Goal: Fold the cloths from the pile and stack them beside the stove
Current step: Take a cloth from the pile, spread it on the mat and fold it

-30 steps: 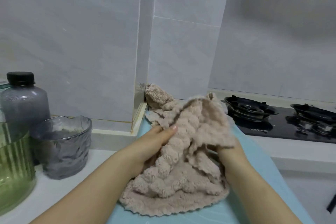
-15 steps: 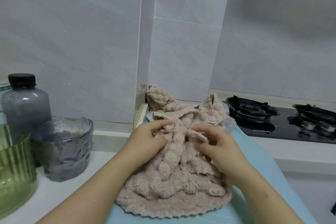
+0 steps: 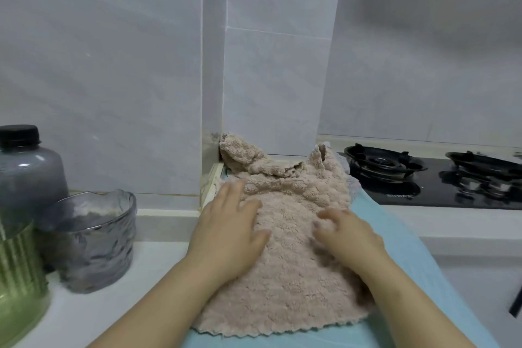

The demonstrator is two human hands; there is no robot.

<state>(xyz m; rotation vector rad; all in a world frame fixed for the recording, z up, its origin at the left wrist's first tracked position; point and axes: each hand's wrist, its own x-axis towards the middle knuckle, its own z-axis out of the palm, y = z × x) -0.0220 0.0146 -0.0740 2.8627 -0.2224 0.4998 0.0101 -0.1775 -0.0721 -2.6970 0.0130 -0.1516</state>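
Smoothing is the step in hand, as I read it. You have one beige fleece cloth (image 3: 285, 263) spread nearly flat on the pale blue mat (image 3: 404, 248), and no fold shows in it yet. Your left hand (image 3: 228, 234) lies palm down on its left part, fingers straight and spread, grasping nothing. Your right hand (image 3: 348, 237) rests on the right part. It is blurred and the fingers look loosely bent against the fleece, but I see nothing pinched in them. The cloth's scalloped near edge faces you. Its far edge runs into the crumpled cloths of the pile (image 3: 245, 157), bunched in the corner of the tiled wall (image 3: 113, 65), so it is hard to tell where one ends and the other begins.

Next, I judge, you need to take one edge or two corners and bring them over to the opposite side, with the edges lined up. The fleece looks thick and limp, so press out the far rumples first or the fold may come out lumpy.

Under the mat is a white countertop (image 3: 93, 313). The black gas stove (image 3: 423, 178) sits just right of the pile, with two burners showing. On your left stand a grey bottle (image 3: 28, 175) with a black cap, a smoky glass bowl (image 3: 93, 243) and a green ribbed glass (image 3: 19, 277). No folded stack is visible.
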